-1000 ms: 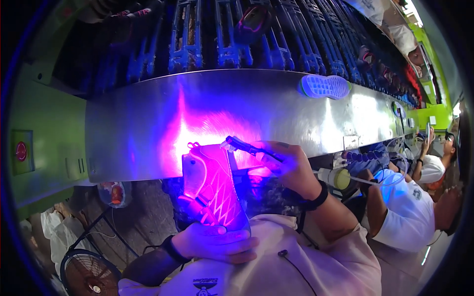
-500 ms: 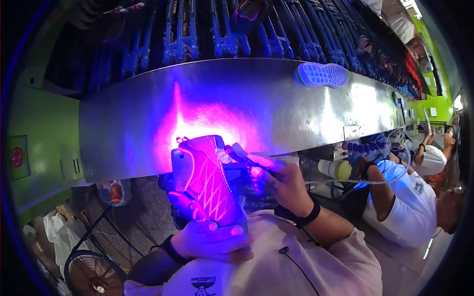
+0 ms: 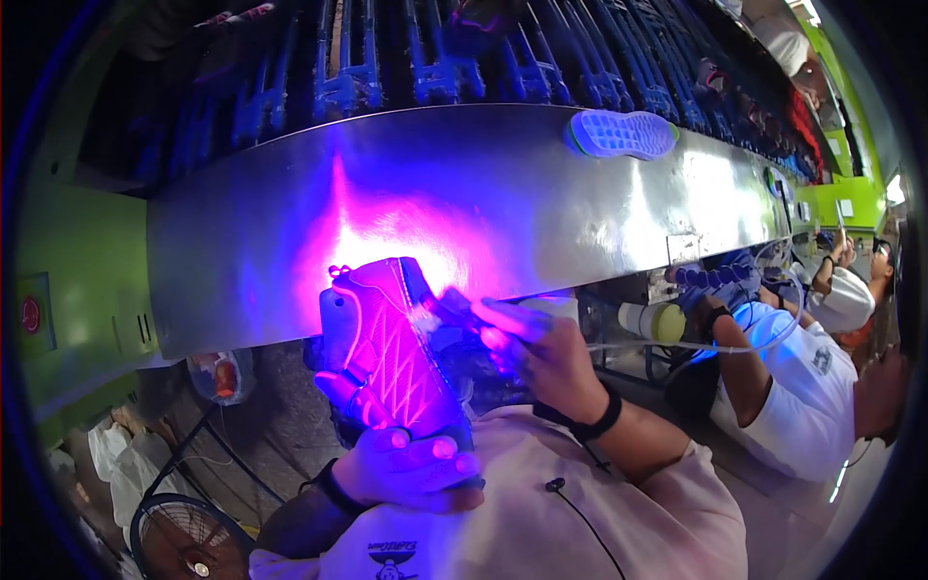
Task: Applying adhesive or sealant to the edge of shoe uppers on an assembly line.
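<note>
A shoe upper [image 3: 391,338], lit pink and violet, stands on end above my lap, with its looped heel tab at the top. My left hand [image 3: 416,469] is closed round its lower end, fingers across the front. My right hand [image 3: 536,348] grips a small brush [image 3: 447,311] with a dark handle. The brush's pale tip meets the right-hand edge of the shoe upper, near its top. Dark bands circle both my wrists.
A metal table [image 3: 580,217] spans the front under violet light. A translucent shoe sole [image 3: 623,134] lies at its far edge, before blue racks [image 3: 440,87]. A fan [image 3: 184,536] stands lower left. On the right sits a co-worker in a white shirt [image 3: 778,401], near a pale container [image 3: 652,322].
The shoe upper and both hands have shifted slightly left in the picture. The brush tip has moved a little lower along the shoe's edge.
</note>
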`<state>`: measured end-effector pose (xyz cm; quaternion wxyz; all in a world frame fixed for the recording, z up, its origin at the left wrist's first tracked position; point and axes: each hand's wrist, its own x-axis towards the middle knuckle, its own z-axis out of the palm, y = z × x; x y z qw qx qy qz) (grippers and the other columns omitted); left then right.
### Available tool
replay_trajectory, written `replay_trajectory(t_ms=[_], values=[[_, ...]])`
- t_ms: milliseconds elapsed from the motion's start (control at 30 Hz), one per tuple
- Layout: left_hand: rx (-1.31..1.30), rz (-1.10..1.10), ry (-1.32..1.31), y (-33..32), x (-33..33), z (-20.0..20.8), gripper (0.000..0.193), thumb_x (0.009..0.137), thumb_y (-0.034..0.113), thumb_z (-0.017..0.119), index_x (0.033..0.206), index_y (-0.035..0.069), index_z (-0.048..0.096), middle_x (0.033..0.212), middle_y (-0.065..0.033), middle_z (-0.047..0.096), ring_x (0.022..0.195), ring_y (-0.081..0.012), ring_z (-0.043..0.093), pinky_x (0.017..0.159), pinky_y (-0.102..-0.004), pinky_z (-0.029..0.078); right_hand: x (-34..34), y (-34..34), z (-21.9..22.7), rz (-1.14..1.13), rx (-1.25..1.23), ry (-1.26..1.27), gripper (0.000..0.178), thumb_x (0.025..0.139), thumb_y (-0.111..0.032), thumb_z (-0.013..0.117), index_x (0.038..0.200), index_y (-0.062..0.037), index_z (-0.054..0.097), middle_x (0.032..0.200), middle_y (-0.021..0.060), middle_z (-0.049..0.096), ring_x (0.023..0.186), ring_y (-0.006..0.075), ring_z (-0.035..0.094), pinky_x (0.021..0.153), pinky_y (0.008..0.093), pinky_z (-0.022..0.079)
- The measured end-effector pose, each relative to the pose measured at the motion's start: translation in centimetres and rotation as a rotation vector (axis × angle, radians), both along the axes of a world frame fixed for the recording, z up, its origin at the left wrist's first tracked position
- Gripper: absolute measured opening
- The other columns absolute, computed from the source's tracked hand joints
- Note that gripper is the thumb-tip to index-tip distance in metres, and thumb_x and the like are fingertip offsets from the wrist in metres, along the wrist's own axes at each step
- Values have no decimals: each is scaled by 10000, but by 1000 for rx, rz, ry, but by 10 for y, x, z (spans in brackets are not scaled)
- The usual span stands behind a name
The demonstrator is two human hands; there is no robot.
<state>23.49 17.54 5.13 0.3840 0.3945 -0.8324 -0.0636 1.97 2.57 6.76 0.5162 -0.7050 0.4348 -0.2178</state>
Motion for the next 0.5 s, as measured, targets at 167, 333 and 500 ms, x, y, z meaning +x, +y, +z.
replay_trajectory(t_ms=[167,333,500], values=[[-22,-3,3,3,6,-6,596,972,550,548,1521,384,385,1699,-19,268,1593,-274,168,1287,-571,33,14,-1,8,-111,156,-9,342,991,-222,693,1314,-112,708,1161,171,751,1039,320,732,902,384,549],[-14,44,6,6,9,-8,712,1024,579,417,1638,277,220,1738,-36,133,1609,-279,66,1288,-558,8,-9,9,10,61,-149,-48,338,955,-220,747,1271,-99,735,1024,128,767,883,241,701,847,364,546],[25,103,-32,-5,11,-5,795,1045,569,385,1673,172,101,1749,-73,51,1613,-288,-37,1289,-527,-21,-15,20,34,33,30,-26,335,947,-205,759,1259,-87,738,979,123,763,823,213,676,829,352,541]])
